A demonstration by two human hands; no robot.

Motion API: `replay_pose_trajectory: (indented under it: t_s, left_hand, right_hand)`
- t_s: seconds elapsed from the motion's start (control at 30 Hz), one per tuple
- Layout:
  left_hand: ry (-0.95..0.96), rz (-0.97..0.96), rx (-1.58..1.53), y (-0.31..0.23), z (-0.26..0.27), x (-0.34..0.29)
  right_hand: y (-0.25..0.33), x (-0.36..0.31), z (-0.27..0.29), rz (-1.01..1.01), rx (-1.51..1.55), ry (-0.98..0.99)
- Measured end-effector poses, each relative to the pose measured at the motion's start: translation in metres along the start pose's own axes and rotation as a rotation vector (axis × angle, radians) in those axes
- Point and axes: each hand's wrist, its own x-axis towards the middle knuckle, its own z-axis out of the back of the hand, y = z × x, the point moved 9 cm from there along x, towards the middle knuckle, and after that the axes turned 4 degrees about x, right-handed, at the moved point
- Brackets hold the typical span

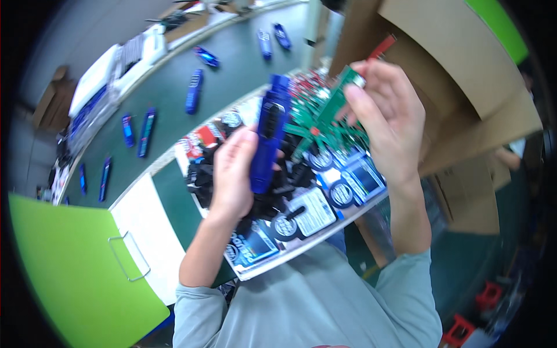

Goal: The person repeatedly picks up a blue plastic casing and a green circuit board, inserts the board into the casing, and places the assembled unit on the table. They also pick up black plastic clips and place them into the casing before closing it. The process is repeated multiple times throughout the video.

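My left hand [233,168] is closed around a long blue plastic housing [268,165] that stands nearly upright, with a black part set in its upper half. My right hand [391,110] pinches a narrow green circuit board [335,104] between thumb and fingers, slightly blurred. A red strip [383,45] sticks up beyond its fingertips; whether it belongs to the board I cannot tell. Below both hands lies a shallow printed tray [313,213]. It carries a heap of black plastic parts [200,177] by my left hand and a pile of green boards [307,124] under my right.
Several blue devices [194,91] lie spaced along the dark green work surface [168,78] at the far left. An open cardboard box [452,64] rises at the right. A bright green panel with a wire handle [75,261] stands at the near left. Red stools [459,329] show at lower right.
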Motion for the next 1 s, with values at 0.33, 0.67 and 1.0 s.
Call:
replay_pose_trajectory:
  t_s: [0.33,0.67,1.0]
  left_hand:
    - [-0.038,-0.034,-0.085,-0.005,0.013,-0.012]
    - [-0.049,-0.073,-0.073,-0.010,0.017,-0.015]
    - [-0.048,-0.123,-0.026,-0.011,0.011,-0.015]
  right_hand:
    - [-0.030,-0.024,-0.071,0.072,-0.004,0.123]
    - [-0.039,-0.032,-0.085,0.011,-0.067,0.175]
    - [-0.029,-0.027,-0.081,0.056,-0.265,0.212]
